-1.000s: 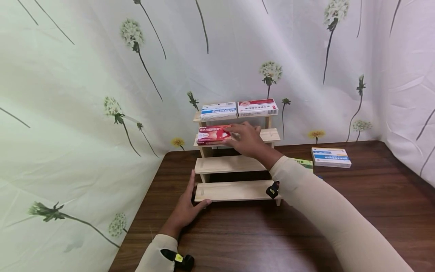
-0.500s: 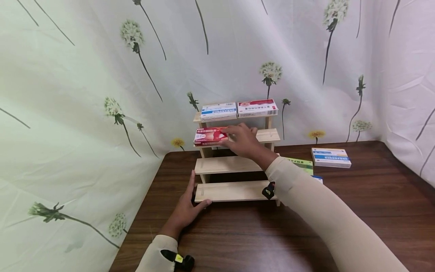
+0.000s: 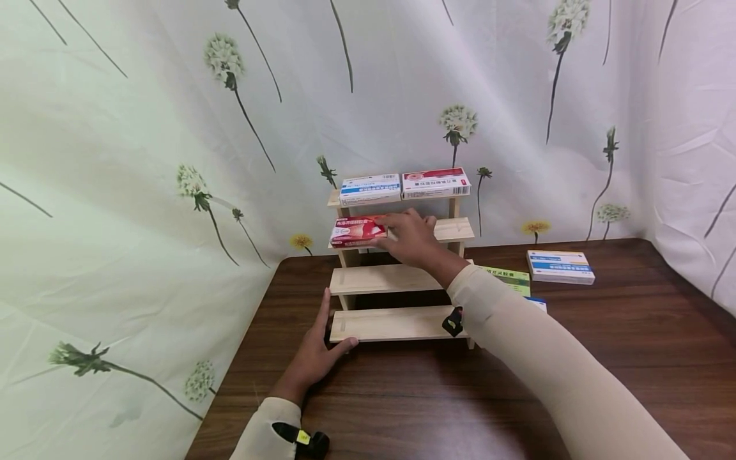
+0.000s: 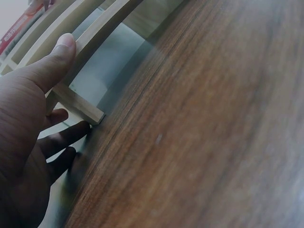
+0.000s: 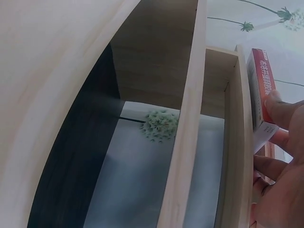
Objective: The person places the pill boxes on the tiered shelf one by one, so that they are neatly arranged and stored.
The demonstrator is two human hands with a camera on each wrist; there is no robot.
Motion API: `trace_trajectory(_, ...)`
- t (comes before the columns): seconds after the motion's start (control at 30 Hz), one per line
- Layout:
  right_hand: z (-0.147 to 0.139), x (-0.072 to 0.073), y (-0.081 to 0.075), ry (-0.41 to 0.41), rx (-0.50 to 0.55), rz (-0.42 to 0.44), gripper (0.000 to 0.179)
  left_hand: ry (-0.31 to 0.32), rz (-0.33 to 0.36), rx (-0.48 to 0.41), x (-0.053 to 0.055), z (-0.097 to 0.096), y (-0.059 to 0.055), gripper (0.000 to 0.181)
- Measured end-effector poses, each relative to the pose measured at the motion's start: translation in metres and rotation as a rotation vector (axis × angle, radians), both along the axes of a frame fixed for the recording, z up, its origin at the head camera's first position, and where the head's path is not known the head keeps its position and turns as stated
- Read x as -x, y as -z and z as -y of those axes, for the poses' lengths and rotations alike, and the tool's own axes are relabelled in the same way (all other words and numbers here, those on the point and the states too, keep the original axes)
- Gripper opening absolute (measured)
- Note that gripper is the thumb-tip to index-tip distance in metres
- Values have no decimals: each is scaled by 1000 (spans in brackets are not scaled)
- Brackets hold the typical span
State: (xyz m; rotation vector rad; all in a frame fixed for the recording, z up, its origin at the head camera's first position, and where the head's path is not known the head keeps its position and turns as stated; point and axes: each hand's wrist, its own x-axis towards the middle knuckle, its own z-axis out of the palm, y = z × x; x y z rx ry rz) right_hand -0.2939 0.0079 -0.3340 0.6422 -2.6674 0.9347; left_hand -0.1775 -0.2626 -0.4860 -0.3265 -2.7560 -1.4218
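Note:
My right hand (image 3: 411,237) pinches the right end of a red and white medicine box (image 3: 352,231) at the left part of the second-highest step. In the right wrist view, the thumb lies on the red face of the medicine box (image 5: 264,85), which sits against the step's edge. The wooden stepped rack (image 3: 397,323) stands on the table. My left hand (image 3: 313,354) holds its lowest step at the front left corner. The left wrist view shows that hand's thumb over the step edge of the rack (image 4: 102,35), its other fingers beside the leg.
A blue and white box (image 3: 370,188) and a red and white box (image 3: 436,183) lie on the top step. Right of the rack are a green box (image 3: 512,280), partly covered by my sleeve, and a blue and white box (image 3: 560,266). A flowered cloth (image 3: 391,96) hangs behind.
The red medicine box has shifted slightly left and down at the second-highest step, with my right hand moving along. My left hand has stayed at the rack's corner.

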Motion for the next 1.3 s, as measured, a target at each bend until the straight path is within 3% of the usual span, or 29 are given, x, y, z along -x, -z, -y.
trace_trajectory(0.5, 0, 3, 0, -1, -30, 2, 50, -1, -11, 1, 0, 0, 0, 121)
trace_trajectory(1.3, 2, 0, 4, 18, -106, -5, 62, 8, -25, -5, 0, 1, 2, 119)
